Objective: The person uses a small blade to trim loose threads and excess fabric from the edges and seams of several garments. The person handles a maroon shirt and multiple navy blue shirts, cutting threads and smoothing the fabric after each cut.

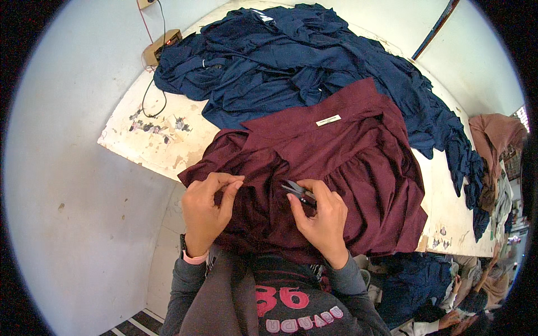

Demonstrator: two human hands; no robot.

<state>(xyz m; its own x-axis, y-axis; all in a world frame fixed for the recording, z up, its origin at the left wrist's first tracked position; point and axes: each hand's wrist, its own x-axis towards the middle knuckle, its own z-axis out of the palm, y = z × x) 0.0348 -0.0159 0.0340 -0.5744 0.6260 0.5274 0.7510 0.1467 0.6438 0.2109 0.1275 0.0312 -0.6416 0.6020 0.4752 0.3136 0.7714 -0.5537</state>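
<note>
A maroon garment (372, 173) lies spread over the near edge of the table, its gathered folds running toward me and a small white label (328, 120) near its far band. Small dark thread snips (301, 193) are held in my right hand (325, 221), blades pointing left above the cloth. Over the garment's left part, my left hand (206, 210) is closed in a pinch of thumb and forefinger. Whatever sits between those fingertips is too small to make out. The snips' blades are apart from the left hand.
Behind the maroon garment, a large heap of navy garments (291, 61) covers much of the worn white table (131, 117). A brown electrical box (162, 47) with a looped black cable stands at the far left. Brown cloth (493, 131), more navy cloth (417, 285) and other people are at the right.
</note>
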